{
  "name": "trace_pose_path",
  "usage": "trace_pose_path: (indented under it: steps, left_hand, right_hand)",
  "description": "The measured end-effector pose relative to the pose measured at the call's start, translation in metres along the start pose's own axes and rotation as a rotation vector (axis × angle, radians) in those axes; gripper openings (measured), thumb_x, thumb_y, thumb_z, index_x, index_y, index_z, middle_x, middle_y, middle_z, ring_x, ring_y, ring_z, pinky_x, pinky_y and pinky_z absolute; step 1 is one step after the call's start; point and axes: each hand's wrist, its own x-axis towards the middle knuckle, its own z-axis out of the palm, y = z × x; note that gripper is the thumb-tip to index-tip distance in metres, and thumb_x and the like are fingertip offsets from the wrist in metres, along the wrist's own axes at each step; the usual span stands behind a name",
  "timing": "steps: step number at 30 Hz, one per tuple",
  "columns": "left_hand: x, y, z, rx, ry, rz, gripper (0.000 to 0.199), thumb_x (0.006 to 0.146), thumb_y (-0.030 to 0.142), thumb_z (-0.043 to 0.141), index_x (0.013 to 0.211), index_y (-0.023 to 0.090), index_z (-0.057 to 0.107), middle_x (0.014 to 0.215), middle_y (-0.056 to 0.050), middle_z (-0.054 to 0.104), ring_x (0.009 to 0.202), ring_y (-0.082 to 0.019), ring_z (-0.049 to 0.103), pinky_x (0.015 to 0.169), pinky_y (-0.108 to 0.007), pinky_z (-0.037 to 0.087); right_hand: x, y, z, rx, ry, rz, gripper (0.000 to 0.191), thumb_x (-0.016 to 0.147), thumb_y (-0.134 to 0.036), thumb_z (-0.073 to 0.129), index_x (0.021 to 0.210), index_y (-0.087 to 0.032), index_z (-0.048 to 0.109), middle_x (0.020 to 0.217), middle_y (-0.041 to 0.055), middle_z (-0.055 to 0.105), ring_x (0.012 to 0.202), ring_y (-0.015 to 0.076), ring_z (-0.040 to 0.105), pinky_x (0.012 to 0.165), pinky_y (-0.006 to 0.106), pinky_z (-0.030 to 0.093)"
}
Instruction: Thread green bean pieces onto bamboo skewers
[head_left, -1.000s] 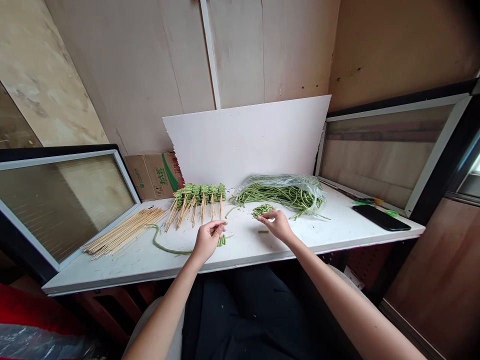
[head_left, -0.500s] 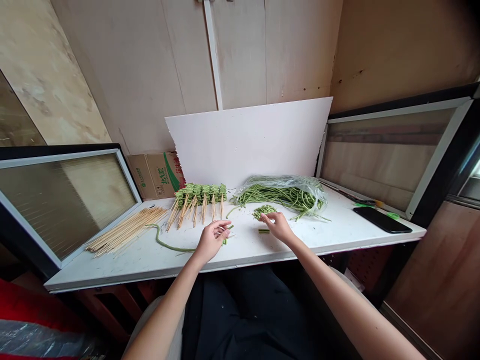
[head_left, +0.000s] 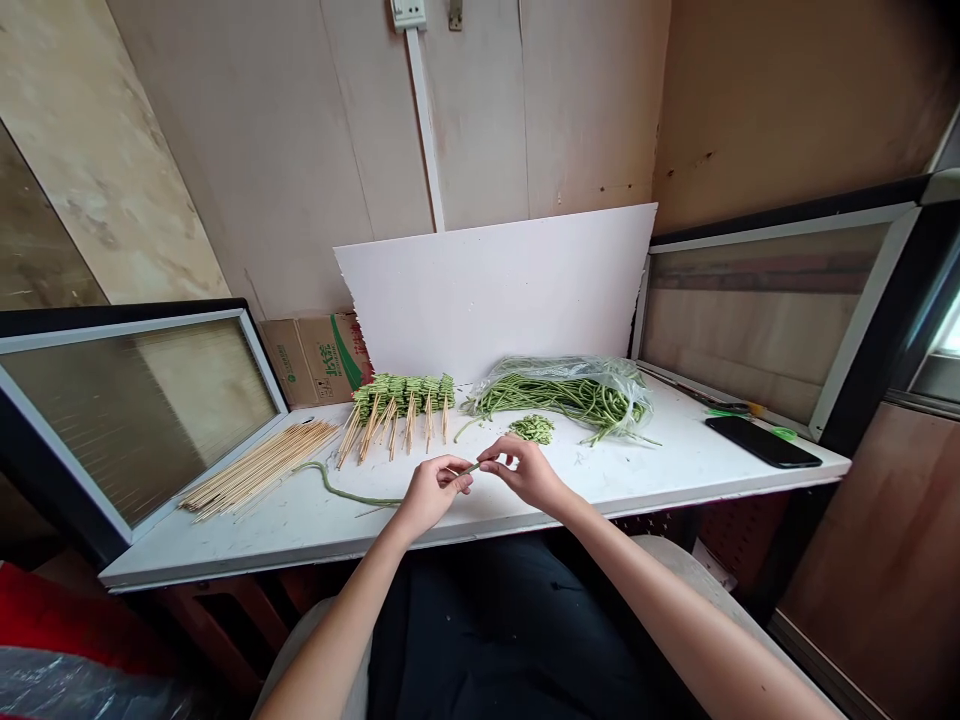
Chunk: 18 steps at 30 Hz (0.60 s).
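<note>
My left hand (head_left: pixel 435 490) is closed on a long green bean (head_left: pixel 349 494) that trails leftward over the white table. Between both hands shows a short stretch of green bean (head_left: pixel 471 468), and my right hand (head_left: pixel 527 472) pinches its end with thumb and forefinger. My left fingers hide how this stretch joins the trailing part. Just beyond my right hand is a small pile of green bean trimmings (head_left: pixel 532 429). Behind them, a clear plastic bag (head_left: pixel 600 370) lies over a heap of long beans (head_left: pixel 555 395). Several skewers threaded with bean pieces (head_left: pixel 405 393) are stacked farther left.
Loose bamboo skewers (head_left: pixel 259 465) lie at the left of the white table (head_left: pixel 637 495). A black phone (head_left: pixel 761 441) is on the right, with a green ring-shaped item (head_left: pixel 784 434) by it. A cardboard box (head_left: pixel 311 360), a white board (head_left: pixel 495 290) and framed panels stand around the edges.
My right hand has moved left from beside the trimmings to meet my left hand, and now pinches the bean's end. The view has tilted up slightly.
</note>
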Motion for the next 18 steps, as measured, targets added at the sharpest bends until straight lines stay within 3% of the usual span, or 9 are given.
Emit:
trace_pose_path:
  steps: [4, 10, 14, 18]
  left_hand:
    - [0.0, 0.001, -0.002, 0.061, 0.047, 0.017, 0.037, 0.088, 0.048, 0.077, 0.101, 0.014, 0.078, 0.09, -0.011, 0.079, 0.069, -0.019, 0.073, 0.069, -0.031, 0.056]
    - [-0.007, 0.013, 0.002, 0.187, 0.065, 0.137, 0.025, 0.092, 0.038, 0.072, 0.099, 0.015, 0.082, 0.085, -0.008, 0.077, 0.063, -0.015, 0.063, 0.065, -0.028, 0.05]
    - [-0.011, 0.02, 0.005, 0.266, 0.06, 0.211, 0.015, 0.09, 0.024, 0.07, 0.091, 0.016, 0.082, 0.083, -0.007, 0.076, 0.071, -0.017, 0.064, 0.068, -0.027, 0.049]
    - [-0.013, 0.021, 0.007, 0.252, 0.038, 0.268, 0.02, 0.084, 0.009, 0.062, 0.079, 0.016, 0.08, 0.079, -0.006, 0.075, 0.073, -0.017, 0.066, 0.07, -0.027, 0.049]
  right_hand:
    - [0.002, 0.0, -0.007, -0.021, 0.013, 0.007, 0.028, 0.097, -0.05, 0.073, 0.096, -0.023, 0.08, 0.095, 0.0084, 0.079, 0.092, 0.0238, 0.066, 0.072, 0.034, 0.052]
    - [0.0, -0.011, 0.0, -0.092, -0.041, -0.153, 0.021, 0.097, -0.043, 0.076, 0.099, -0.023, 0.08, 0.088, 0.008, 0.076, 0.09, 0.025, 0.061, 0.081, 0.039, 0.051]
    - [-0.003, -0.011, 0.006, -0.117, -0.019, -0.193, 0.009, 0.099, -0.026, 0.071, 0.095, -0.023, 0.079, 0.086, 0.0084, 0.074, 0.09, 0.0263, 0.057, 0.082, 0.041, 0.049]
    - [-0.006, -0.009, 0.011, 0.0, -0.02, -0.146, 0.017, 0.094, -0.009, 0.069, 0.088, -0.023, 0.076, 0.084, 0.0056, 0.073, 0.092, 0.0257, 0.057, 0.084, 0.039, 0.048]
